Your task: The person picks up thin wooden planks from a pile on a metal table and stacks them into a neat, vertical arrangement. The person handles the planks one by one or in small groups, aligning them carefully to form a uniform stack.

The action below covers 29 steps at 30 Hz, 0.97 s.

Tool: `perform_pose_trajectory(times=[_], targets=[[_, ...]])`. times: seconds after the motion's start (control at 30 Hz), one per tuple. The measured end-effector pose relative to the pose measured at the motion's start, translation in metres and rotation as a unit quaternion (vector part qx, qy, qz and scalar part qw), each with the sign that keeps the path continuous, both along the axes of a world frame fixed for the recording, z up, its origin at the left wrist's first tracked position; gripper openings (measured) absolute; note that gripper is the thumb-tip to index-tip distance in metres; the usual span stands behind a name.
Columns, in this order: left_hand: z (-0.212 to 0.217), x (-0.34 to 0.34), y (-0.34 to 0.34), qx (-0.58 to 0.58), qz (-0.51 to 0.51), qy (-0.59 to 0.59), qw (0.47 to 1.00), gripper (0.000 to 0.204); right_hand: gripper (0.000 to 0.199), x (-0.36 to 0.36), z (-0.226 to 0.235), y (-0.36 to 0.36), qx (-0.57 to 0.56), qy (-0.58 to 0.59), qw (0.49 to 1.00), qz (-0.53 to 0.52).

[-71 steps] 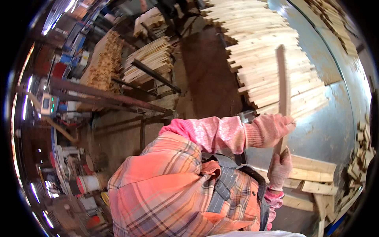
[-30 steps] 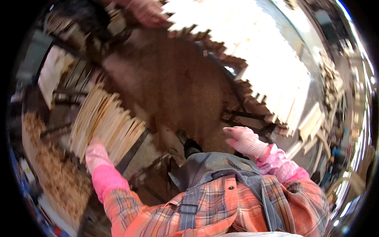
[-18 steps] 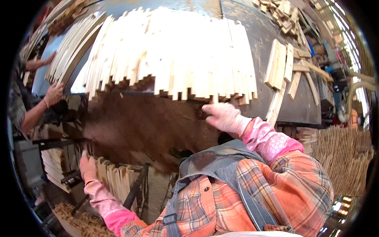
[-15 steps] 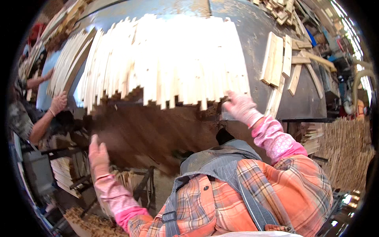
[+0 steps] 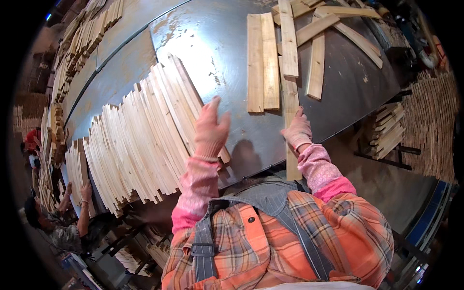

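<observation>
My left hand (image 5: pixel 211 128), in a pink glove, is raised with fingers spread over the right end of a long fanned row of thin wooden slats (image 5: pixel 140 142) on a grey metal table (image 5: pixel 222 58). It holds nothing. My right hand (image 5: pixel 297 129), also gloved, grips a longer wooden board (image 5: pixel 290 92) that lies along the table and sticks out past its near edge. Two boards (image 5: pixel 262 60) lie side by side just left of it.
More loose boards (image 5: pixel 319 43) lie crossed at the table's far right. Stacks of slats (image 5: pixel 389 128) stand on a rack to the right, with a big pile (image 5: pixel 432 121) beyond. Another person (image 5: pixel 58 227) works at the table's left end.
The view has swung a lot between frames. My right hand has moved from the slat row's edge onto the long board. My left hand has risen from below the table to the slats.
</observation>
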State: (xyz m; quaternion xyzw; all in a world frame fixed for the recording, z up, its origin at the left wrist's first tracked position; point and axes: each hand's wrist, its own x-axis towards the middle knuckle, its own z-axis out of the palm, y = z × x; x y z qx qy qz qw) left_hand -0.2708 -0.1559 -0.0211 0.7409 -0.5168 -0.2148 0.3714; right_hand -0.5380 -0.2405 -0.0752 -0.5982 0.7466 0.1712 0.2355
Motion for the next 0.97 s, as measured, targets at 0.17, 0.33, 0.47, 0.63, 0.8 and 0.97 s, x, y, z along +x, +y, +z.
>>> perform_pose_trajectory(times=[0.17, 0.33, 0.47, 0.63, 0.8, 0.97], targets=[[-0.035, -0.063, -0.093, 0.117, -0.043, -0.096, 0.988, 0.072, 0.086, -0.092, 0.039, 0.003, -0.017, -0.253, 0.966, -0.046], [-0.074, -0.088, -0.119, 0.161, -0.033, -0.153, 0.974, 0.074, 0.087, -0.155, 0.108, 0.035, 0.197, -0.601, 0.742, -0.222], [-0.09, -0.087, -0.12, 0.207, -0.031, -0.136, 0.968, 0.092, 0.089, -0.121, 0.117, 0.01, 0.152, -0.656, 0.724, -0.149], [-0.075, -0.087, -0.12, 0.234, 0.003, -0.084, 0.969, 0.095, 0.079, -0.021, 0.062, -0.119, -0.096, -0.472, 0.876, 0.031], [-0.061, -0.081, -0.094, 0.255, 0.043, -0.107, 0.96, 0.098, 0.089, 0.057, 0.007, -0.164, -0.045, -0.249, 0.967, -0.007], [-0.07, -0.064, -0.079, 0.328, 0.068, 0.003, 0.942, 0.112, 0.087, 0.071, -0.017, -0.149, -0.059, -0.282, 0.955, -0.072]])
